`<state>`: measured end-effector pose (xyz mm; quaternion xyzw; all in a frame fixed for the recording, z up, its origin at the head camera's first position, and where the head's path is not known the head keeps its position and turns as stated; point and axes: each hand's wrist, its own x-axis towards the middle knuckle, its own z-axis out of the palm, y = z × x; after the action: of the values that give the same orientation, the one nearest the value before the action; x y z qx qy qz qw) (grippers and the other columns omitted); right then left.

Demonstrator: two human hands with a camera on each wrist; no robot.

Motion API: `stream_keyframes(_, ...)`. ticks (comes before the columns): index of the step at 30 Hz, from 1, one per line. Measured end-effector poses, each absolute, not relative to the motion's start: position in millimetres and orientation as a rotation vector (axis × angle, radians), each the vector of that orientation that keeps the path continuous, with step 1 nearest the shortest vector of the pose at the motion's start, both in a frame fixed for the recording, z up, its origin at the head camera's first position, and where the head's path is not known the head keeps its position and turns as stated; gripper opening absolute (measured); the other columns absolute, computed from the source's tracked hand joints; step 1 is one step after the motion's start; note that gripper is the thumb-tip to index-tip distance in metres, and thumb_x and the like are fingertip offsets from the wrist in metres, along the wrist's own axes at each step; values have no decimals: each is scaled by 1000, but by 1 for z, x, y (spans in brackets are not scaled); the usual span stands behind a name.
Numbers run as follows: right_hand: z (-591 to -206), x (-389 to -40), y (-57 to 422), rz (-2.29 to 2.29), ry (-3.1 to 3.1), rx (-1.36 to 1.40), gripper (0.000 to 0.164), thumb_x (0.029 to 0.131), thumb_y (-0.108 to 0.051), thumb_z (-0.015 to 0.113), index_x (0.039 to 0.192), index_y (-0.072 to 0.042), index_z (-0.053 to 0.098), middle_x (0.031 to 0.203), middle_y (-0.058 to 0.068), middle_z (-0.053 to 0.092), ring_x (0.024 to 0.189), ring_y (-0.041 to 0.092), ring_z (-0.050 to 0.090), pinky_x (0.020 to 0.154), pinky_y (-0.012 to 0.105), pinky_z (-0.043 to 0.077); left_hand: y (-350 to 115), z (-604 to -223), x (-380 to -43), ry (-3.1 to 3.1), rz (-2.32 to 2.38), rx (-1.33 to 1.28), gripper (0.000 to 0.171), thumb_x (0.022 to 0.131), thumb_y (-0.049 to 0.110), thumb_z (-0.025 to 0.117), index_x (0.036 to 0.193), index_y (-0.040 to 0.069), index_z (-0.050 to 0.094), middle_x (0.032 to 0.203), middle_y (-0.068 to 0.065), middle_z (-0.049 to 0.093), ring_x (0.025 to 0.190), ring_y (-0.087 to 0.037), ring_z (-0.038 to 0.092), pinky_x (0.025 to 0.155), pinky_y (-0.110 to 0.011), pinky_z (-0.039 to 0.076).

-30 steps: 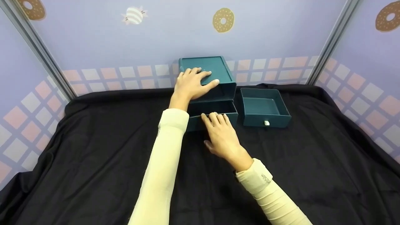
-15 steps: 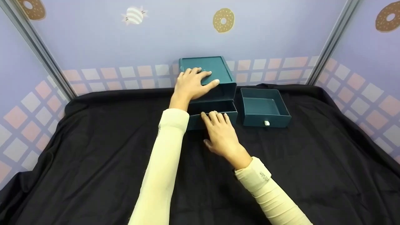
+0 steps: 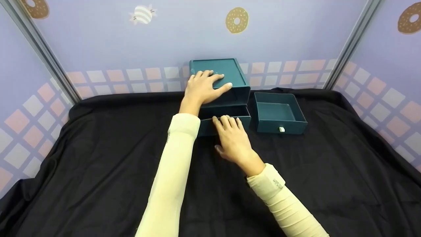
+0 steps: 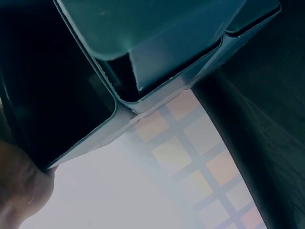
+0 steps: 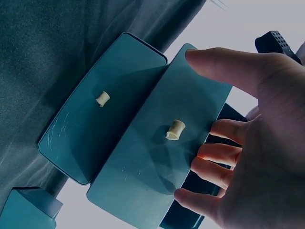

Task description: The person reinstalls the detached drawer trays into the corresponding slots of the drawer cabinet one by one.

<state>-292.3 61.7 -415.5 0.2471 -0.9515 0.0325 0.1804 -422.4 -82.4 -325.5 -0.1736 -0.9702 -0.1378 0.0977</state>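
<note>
Four loosely spread fingers of the right hand [image 3: 234, 141] are touching the rim of the open-topped, teal, plastic-looking drawer [image 3: 207, 127] beneath them; even pressure seems wise, with the splayed left hand [image 3: 200, 90] probably bracing the boxy teal cabinet [image 3: 232, 72] below.

Under left fingers [image 3: 216, 78]: smooth teal box-shaped cabinet [image 3: 227, 69], plastic-looking, low sheen. At right fingers [image 3: 226, 123]: teal rectangular drawer [image 5: 143, 157], smooth satin front, fine scratches; cream tube-shaped pull [image 5: 177, 129], fabric-looking. Below fingers: matt black wrinkled cloth [image 3: 111, 171].

Teal drawer [image 3: 206, 128] partly out of its cabinet [image 3: 228, 69]
</note>
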Motion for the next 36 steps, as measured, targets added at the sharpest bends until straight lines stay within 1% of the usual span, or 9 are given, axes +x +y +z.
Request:
stream_keyframes(9,-414,-294,62,76,-2705,694,95,82,-33,92,160,-6,43,147,19,49,142,40,46,122,60,37,-82,-325,-422,-2868,-409,-514,78,98,83,38,161,38,47,171,-4,37,159,-31,30,132,-57,16)
stream_keyframes(22,-413,-298,61,36,-2714,695,95,83,-33,91,160,-5,42,146,20,49,140,39,47,123,52,38,-82,-325,-422,-2862,-432,-512,77,98,83,40,161,38,48,170,-4,37,159,-32,30,133,-57,15)
stream_keyframes(26,-412,-298,61,32,-2698,694,94,83,-32,90,159,-5,43,144,20,49,138,38,48,121,50,40,-82,-324,-422,-2855,-426,-513,77,98,83,39,160,38,48,170,-4,38,158,-31,30,132,-57,16)
stream_keyframes(31,-412,-299,61,38,-2699,697,90,85,-30,88,159,-5,43,141,19,49,130,37,49,114,48,45,-82,-324,-422,-2857,-421,-515,77,98,83,39,160,38,48,170,-4,38,158,-31,31,132,-57,16)
stream_keyframes(34,-413,-300,61,53,-2711,687,88,87,-29,86,161,-7,42,140,18,47,125,35,49,105,46,50,-82,-325,-422,-2859,-422,-519,77,98,83,39,161,38,48,170,-4,38,158,-32,31,132,-57,16)
stream_keyframes(36,-414,-299,62,80,-2718,680,88,88,-28,86,161,-9,42,142,18,45,124,34,49,100,46,53,-82,-325,-422,-2858,-418,-520,77,98,83,38,161,38,48,170,-4,38,158,-32,31,132,-57,16)
